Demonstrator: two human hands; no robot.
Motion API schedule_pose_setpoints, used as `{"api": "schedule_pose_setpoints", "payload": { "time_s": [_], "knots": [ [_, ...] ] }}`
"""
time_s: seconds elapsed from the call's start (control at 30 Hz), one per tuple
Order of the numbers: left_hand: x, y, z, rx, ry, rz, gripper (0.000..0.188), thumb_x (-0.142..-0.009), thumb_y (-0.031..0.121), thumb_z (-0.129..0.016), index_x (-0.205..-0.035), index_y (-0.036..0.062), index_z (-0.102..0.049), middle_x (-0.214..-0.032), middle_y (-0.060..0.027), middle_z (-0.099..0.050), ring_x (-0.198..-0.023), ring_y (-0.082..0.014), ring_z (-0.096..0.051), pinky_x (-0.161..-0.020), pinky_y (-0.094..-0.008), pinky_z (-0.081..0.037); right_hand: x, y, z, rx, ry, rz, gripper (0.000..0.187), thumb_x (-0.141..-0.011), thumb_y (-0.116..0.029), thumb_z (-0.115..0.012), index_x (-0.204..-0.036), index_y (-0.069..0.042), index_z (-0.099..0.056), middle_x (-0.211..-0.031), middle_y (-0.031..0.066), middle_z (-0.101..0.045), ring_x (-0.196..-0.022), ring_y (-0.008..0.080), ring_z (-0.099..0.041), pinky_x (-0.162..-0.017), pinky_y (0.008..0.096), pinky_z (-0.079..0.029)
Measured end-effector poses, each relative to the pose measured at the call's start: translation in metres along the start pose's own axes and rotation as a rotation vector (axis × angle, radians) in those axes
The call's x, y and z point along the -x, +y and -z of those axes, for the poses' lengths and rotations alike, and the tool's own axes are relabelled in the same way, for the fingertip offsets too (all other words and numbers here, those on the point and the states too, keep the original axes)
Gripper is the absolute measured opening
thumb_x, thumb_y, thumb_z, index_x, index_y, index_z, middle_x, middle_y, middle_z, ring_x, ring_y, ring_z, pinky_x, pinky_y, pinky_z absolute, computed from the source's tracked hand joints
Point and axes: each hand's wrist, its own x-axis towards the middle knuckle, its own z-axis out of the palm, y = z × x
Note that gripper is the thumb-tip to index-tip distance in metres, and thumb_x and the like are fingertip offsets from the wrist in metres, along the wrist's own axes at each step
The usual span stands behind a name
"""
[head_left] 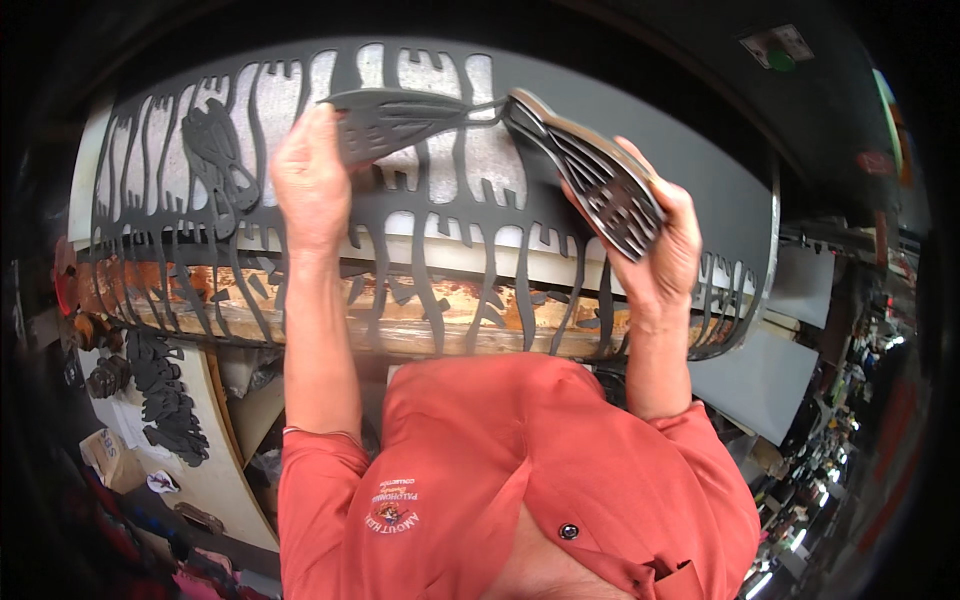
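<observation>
My left hand (310,185) is closed on the wide end of a flat black cut-out piece (385,115) with slots in it. My right hand (668,235) grips a cutting die (590,175) with a brownish edge, dark blades and small punches inside its outline. The piece's narrow end meets or overlaps the die's narrow tip; I cannot tell if they touch. Both are held up over a large black sheet (725,200) with rows of shoe-part-shaped openings showing a pale surface. Left of my left hand, a small stack of black cut-outs (215,150) lies on the sheet.
The sheet's cut strips hang over the worn wooden front edge (450,310), where black scraps lie. At lower left, a side table (225,430) bears a pile of black cut-outs (165,400). A dark machine part with a green button (780,60) is at upper right.
</observation>
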Motion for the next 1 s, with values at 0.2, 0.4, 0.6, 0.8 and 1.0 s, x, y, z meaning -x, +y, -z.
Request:
{"api": "schedule_pose_setpoints", "payload": {
  "time_s": [0.2,0.4,0.6,0.8,1.0],
  "knots": [
    [-0.053,0.006,0.128,0.080,0.041,0.183,0.027,-0.111,0.026,-0.061,-0.122,0.0055,-0.075,-0.109,-0.0086,-0.078,-0.087,-0.0136,-0.075,-0.069,-0.0310,-0.064,0.025,-0.035,0.040,0.504,-0.163,0.244,0.082,-0.092,-0.025,-0.070,-0.153,0.019,-0.039,-0.153,0.0350,-0.052,-0.140,0.0452,-0.058,-0.125,0.0596,-0.038],
    [-0.117,0.026,0.212,-0.513,0.094,0.125,0.033,-0.101,0.031,-0.077,-0.124,0.0083,-0.079,-0.107,-0.0003,-0.078,-0.087,-0.0051,-0.068,-0.063,-0.0210,-0.050,0.018,-0.008,0.053,1.821,-0.148,0.577,0.076,-0.083,-0.012,-0.082,-0.152,0.004,-0.054,-0.153,0.0240,-0.055,-0.143,0.0407,-0.054,-0.120,0.0463,-0.044],
    [-0.146,0.014,0.196,-1.064,0.125,-0.224,0.039,-0.099,0.035,-0.077,-0.124,0.0057,-0.079,-0.121,-0.0145,-0.079,-0.113,-0.0265,-0.075,-0.100,-0.0354,-0.056,0.005,0.027,0.056,1.922,0.106,0.701,0.068,-0.088,-0.016,-0.083,-0.148,0.003,-0.056,-0.140,0.0237,-0.061,-0.127,0.0397,-0.060,-0.110,0.0482,-0.050],
    [-0.095,0.000,0.008,-0.624,-0.300,-0.284,0.040,-0.107,0.034,-0.067,-0.139,0.0086,-0.072,-0.135,-0.0150,-0.074,-0.129,-0.0253,-0.068,-0.112,-0.0364,-0.050,0.003,0.014,0.053,1.719,0.206,0.526,0.062,-0.084,-0.014,-0.081,-0.141,0.004,-0.064,-0.139,0.0213,-0.065,-0.129,0.0375,-0.063,-0.113,0.0431,-0.050],
    [0.011,-0.013,-0.144,-0.887,-0.855,-0.656,0.056,-0.108,0.038,-0.061,-0.145,-0.0047,-0.059,-0.161,-0.0262,-0.049,-0.157,-0.0417,-0.035,-0.130,-0.0539,-0.030,0.001,-0.033,0.050,1.406,0.106,0.411,0.077,-0.082,-0.001,-0.086,-0.152,0.000,-0.057,-0.137,0.0115,-0.067,-0.127,0.0229,-0.065,-0.115,0.0362,-0.049]
  ]
}}
